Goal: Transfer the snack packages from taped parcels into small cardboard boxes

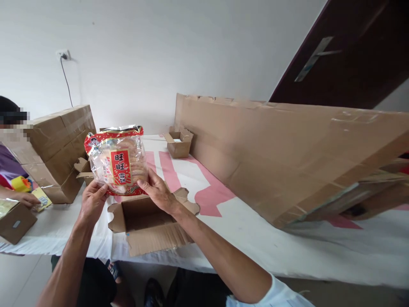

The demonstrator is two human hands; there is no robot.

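Observation:
Both of my hands hold a red and clear bag of rice crackers (pixel 116 161) upright above the table. My left hand (pixel 92 200) grips its lower left corner. My right hand (pixel 158 192) grips its lower right edge, fingers closed on the wrapper. Right below the bag an open, empty cardboard box (pixel 150 224) sits at the table's front edge, its flaps spread out.
The table wears a white cloth (pixel 243 230) with pink marks. A long flat carton (pixel 287 149) leans along the right. A small open box (pixel 179 143) stands at the back. Big cartons (pixel 60 145) sit left, beside another person (pixel 12 170) with a small box (pixel 15 221).

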